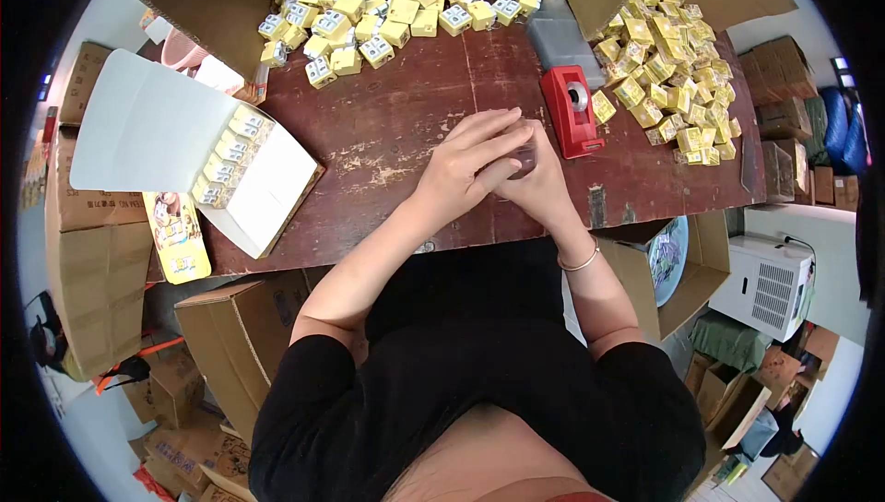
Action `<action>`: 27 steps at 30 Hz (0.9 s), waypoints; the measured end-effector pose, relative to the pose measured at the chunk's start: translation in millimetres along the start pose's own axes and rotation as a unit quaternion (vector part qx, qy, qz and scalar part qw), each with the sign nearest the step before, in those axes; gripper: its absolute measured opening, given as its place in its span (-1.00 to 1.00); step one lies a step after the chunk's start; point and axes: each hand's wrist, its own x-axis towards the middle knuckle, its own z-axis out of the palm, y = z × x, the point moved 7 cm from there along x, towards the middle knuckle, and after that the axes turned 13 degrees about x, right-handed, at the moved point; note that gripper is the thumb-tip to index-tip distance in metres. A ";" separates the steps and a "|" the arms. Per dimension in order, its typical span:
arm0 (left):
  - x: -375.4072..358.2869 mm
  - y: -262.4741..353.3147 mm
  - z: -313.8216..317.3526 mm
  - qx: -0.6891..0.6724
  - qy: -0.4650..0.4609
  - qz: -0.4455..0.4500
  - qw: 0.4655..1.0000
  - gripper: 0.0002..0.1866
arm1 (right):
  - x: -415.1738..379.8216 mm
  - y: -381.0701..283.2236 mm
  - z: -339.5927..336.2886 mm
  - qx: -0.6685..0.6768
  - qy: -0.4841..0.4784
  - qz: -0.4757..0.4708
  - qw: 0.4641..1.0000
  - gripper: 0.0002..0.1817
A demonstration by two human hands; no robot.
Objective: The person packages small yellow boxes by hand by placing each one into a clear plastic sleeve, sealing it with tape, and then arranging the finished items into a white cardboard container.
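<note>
My left hand (473,163) and my right hand (539,179) meet over the front middle of the dark red table (369,124). Fingers of both hands are wrapped round a small clear, dark-looking item (526,159), mostly hidden between them. Just right of the hands lies a red tape dispenser (572,113) with a roll in it. Beyond it is a grey translucent plastic box (559,41). Many small yellow boxes with printed tops (402,11) spread over the back of the table.
At the left, an open white box (267,179) holds a row of yellow pieces, beside a yellow printed carton (177,239). Small yellow packets (668,69) heap at the right. Open cardboard boxes (226,327) stand below the table edge.
</note>
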 end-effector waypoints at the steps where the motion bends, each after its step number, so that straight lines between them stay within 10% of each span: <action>1: -2.6 0.3 0.9 0.009 0.004 0.019 1.000 -0.64 | -0.8 -2.9 -1.4 -0.001 0.002 0.001 1.000 -0.30; 8: -1.1 0.2 2.0 -0.023 -0.064 0.091 0.994 -0.62 | -9.1 6.5 -6.2 0.111 -0.024 0.066 0.991 -0.34; 11: 13.0 -11.9 -2.4 -0.233 -0.148 -0.050 0.960 -0.46 | -10.6 1.5 -29.2 0.077 -0.175 0.138 0.972 -0.34; 14: 13.9 -60.4 -9.5 -0.378 0.024 -0.270 0.885 -0.28 | -7.6 -5.5 -70.9 0.423 -0.045 0.079 0.902 -0.49; 17: -14.2 -35.1 53.6 -0.469 -0.102 -0.250 0.841 0.01 | -12.3 -3.5 -60.9 0.533 0.083 0.054 0.840 -0.51; 22: -18.3 -30.8 73.0 -0.554 0.034 -0.326 0.766 -0.41 | -12.0 13.3 -58.8 0.375 -0.045 0.114 0.919 -0.51; 25: -17.7 -51.2 39.9 -0.568 0.043 -0.326 0.754 -0.56 | 14.5 54.5 -172.4 -0.008 0.135 0.079 0.988 -0.55; 27: -27.8 -64.7 35.2 -0.591 0.023 -0.344 0.729 -0.57 | 34.2 68.6 -204.9 -0.318 0.145 0.013 0.937 -0.46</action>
